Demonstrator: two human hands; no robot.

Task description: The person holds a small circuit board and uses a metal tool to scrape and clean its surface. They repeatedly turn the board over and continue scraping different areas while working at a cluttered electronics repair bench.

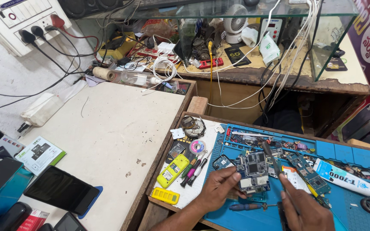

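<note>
Hands (pixel 219 188) over circuit board (pixel 255 169), blue mat (pixel 343 214).

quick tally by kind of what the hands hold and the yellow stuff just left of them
Circuit board in left hand: 1
Thin tool in right hand: 1
Yellow phone: 1
Yellow keypad piece: 1
Total: 4

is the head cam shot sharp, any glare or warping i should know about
Head view: evenly lit and mostly sharp; the circuit board under the left hand reads clearly; the right hand is cut by the bottom edge; the glass case shows pale reflections; wide-lens bending curves the wall socket panel and the table edges.
</note>
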